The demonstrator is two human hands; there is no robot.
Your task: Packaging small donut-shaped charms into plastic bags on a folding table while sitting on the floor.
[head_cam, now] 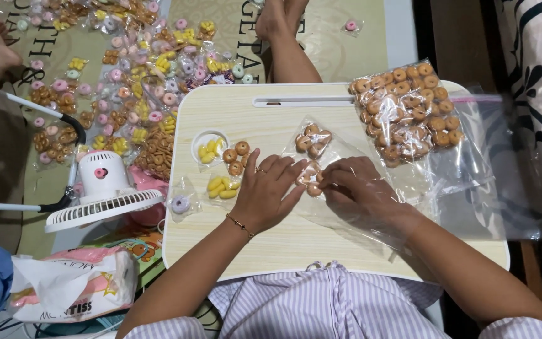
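Observation:
My left hand rests flat on a small pale wooden lap table, fingers spread over brown ring-shaped pieces. My right hand sits under a clear plastic bag, fingertips at the same brown rings. A small clear packet of brown rings lies just beyond my hands. Left of my left hand lie three brown rings, yellow pieces and a purple ring.
A large clear bag full of brown rings lies at the table's far right. A small white fan stands left of the table. Many small packets of coloured rings cover the floor mat. Another person's foot is beyond the table.

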